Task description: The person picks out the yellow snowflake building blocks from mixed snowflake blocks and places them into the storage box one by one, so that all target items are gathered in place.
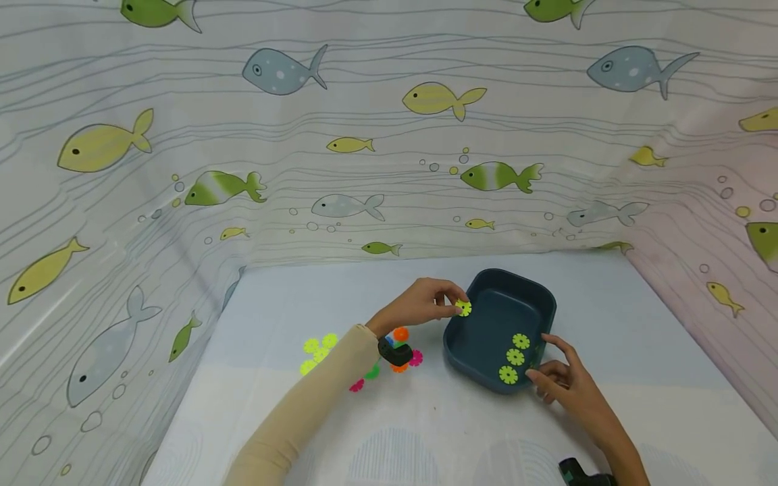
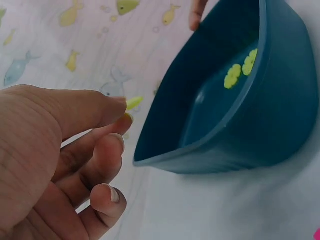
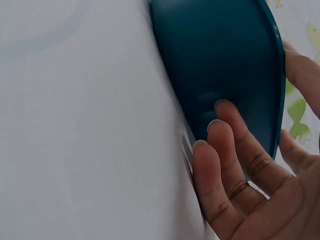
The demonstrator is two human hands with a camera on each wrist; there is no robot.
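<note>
My left hand pinches a yellow flower-shaped disc between thumb and fingers, at the left rim of a dark blue rectangular tub. In the left wrist view that disc shows edge-on at the fingertips, a little apart from the tub wall. My right hand grips the tub's right side; several of its fingers lie against the outer wall. Inside the tub, three yellow discs lie in a row along the right side.
Several yellow discs lie on the white table left of my left forearm. Orange, pink, green and blue discs lie around that wrist, partly hidden by it and its black wrist device. Fish-printed sheets wall the table's back and sides.
</note>
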